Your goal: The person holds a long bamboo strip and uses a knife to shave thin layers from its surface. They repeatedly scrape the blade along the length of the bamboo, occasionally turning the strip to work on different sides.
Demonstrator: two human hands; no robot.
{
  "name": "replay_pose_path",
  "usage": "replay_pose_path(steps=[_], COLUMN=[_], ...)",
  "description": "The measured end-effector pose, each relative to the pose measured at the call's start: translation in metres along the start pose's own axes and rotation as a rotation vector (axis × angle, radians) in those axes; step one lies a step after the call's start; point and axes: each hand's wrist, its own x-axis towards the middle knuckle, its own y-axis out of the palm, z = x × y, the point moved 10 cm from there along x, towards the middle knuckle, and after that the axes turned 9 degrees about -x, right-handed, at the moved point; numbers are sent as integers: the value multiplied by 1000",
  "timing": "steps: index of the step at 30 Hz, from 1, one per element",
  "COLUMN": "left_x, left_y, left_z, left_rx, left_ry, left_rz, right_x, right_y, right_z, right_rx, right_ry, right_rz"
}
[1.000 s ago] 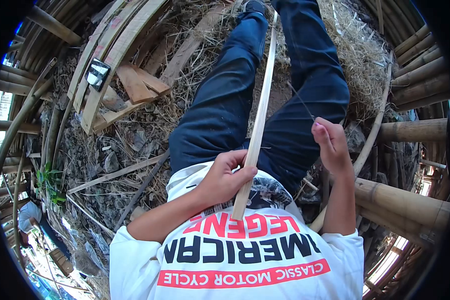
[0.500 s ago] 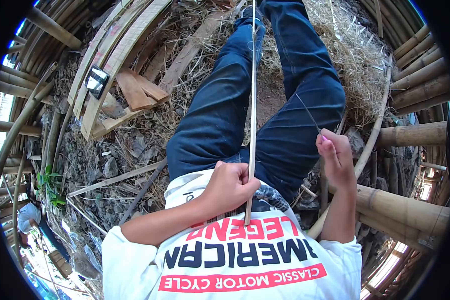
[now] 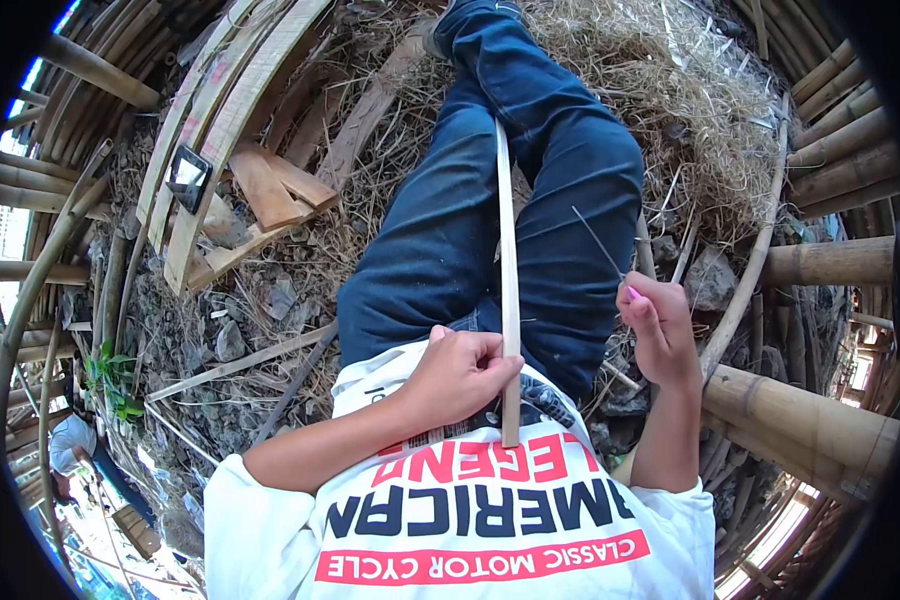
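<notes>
Holding a pale wooden strip in the left hand, with fingers curled in and thumb pressed over it, from above the shirt front to between the legs of the blue jeans. Gripping a thin dark rod in the closed right hand, pointed up toward the strip but apart from it. Reads, upside down on the white T-shirt, "CLASSIC MOTOR CYCLE" in white on a red band, then "AMERICAN" in large black letters, then "LEGEND" in red, partly hidden at its end. Shows red marks too unclear to read on wooden planks at left, beneath a dark phone-like device.
</notes>
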Motion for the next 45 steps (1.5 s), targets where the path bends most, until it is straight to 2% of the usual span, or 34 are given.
replay_pose_path(steps=[2, 6, 8, 10, 12, 14, 16, 18, 20, 22, 24, 29, 33, 40, 42, 45], left_x=[5, 10, 12, 14, 16, 15, 6, 0, -23, -25, -24, -28, -19, -3, 11, 20], left_y=[3, -1, -3, -5, -11, -14, -35, -42, -51, -51, -29, -17, -11, -13, -18, -22], left_z=[2, -5, 10, 12, 2, 1, -37, -49, -91, -91, -81, -67, -56, -48, -47, -50], left_rx=[1, 82, -138, -145, 22, -55, 134, 211, 488, 599, 816, 785, 715, 672, 735, 735], left_ry=[-55, 86, -81, -74, 110, 64, 306, 365, 686, 685, 765, 895, 884, 924, 891, 888], left_rz=[72, 48, 69, 56, 8, 16, -153, -176, -408, -394, -204, -121, -73, -55, -90, -77], right_x=[1, -4, -9, -15, -22, -21, -20, -13, -9, -3, -1, 9, 10, 22, 35, 42], right_y=[2, 8, 11, 17, 28, 34, 48, 53, 69, 68, 75, 83, 92, 96, 90, 85], right_z=[-8, -13, -20, -27, -36, -34, -33, -29, -22, -18, -15, -4, -11, -23, -29, -32], right_rx=[49, 29, -99, -111, -119, -126, -229, -261, -442, -493, -567, -655, -724, -769, -870, -798], right_ry=[35, 78, 96, 152, 183, 186, 164, 145, 36, 36, -18, -65, -85, -72, -80, -68], right_rz=[-1, 8, 16, 39, 80, 105, 214, 227, 385, 424, 554, 740, 842, 854, 755, 729])
